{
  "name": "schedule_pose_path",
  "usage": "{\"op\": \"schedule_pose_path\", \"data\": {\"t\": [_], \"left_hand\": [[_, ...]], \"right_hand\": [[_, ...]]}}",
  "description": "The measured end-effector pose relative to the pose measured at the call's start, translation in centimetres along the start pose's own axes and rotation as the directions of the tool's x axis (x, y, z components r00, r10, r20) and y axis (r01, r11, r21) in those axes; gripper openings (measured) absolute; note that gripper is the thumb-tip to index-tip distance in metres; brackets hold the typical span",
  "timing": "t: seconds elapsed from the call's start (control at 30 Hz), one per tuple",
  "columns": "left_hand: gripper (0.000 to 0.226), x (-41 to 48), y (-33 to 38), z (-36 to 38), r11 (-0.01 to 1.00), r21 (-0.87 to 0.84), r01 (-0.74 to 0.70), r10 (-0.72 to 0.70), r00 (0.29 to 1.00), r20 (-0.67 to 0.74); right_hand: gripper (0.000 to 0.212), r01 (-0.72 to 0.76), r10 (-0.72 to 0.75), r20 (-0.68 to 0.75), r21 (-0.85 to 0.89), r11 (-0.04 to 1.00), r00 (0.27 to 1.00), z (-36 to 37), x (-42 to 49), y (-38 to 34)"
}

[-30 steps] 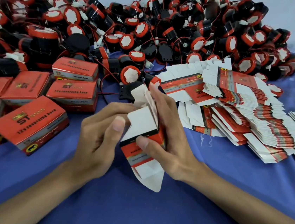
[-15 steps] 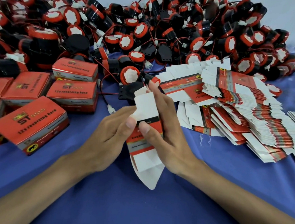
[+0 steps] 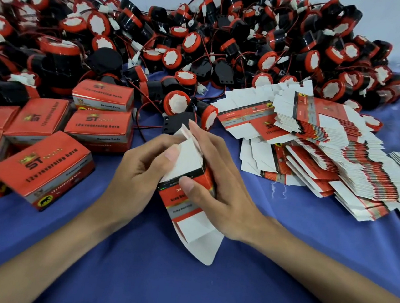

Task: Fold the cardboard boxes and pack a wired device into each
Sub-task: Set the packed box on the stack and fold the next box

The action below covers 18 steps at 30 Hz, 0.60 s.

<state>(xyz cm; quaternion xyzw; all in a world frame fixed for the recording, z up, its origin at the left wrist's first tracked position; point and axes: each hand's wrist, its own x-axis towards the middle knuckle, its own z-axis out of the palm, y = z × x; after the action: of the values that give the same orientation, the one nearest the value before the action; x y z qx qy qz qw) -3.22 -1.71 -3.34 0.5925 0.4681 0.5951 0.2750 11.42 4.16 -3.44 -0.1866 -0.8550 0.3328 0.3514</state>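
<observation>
A red, white and black cardboard box [image 3: 188, 214] stands half-formed in both hands above the blue cloth, its white flaps open at the top and bottom. My right hand [image 3: 218, 180] grips its red body, thumb across the front panel. My left hand [image 3: 142, 167] holds the upper white flap, thumb pressed flat on it. A big heap of black and red wired devices [image 3: 231, 45] fills the back of the table. Flat unfolded boxes [image 3: 330, 153] lie fanned out to the right.
Several closed red boxes [image 3: 42, 166] sit in a group at the left. One loose device [image 3: 188, 110] lies just beyond the hands. The blue tablecloth [image 3: 178, 286] covers the near part of the table. A pale wall runs behind the heap.
The left thumb has slid up onto the white top flap, bending it over. The box has tilted slightly and the hands have closed in around it.
</observation>
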Motion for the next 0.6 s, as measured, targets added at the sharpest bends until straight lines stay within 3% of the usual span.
{"op": "schedule_pose_path", "data": {"t": [0.27, 0.4, 0.6], "left_hand": [[0.044, -0.3, 0.1, 0.9, 0.967, -0.174, 0.185, -0.190, 0.982, -0.011], [0.026, 0.9, 0.3, 0.8, 0.962, -0.220, 0.164, -0.185, 0.980, -0.077], [0.021, 3.8, 0.7, 0.7, 0.961, -0.223, 0.163, -0.208, 0.959, -0.194]], "right_hand": [[0.064, 0.011, -0.011, -0.023, -0.015, 1.000, 1.000, 0.1, 0.2, 0.1], [0.067, 0.013, -0.013, -0.063, -0.007, 1.000, 0.998, 0.2, 1.3, 0.3], [0.066, 0.053, -0.052, -0.161, 0.003, 0.999, 0.986, 0.7, 4.6, 1.2]]}}
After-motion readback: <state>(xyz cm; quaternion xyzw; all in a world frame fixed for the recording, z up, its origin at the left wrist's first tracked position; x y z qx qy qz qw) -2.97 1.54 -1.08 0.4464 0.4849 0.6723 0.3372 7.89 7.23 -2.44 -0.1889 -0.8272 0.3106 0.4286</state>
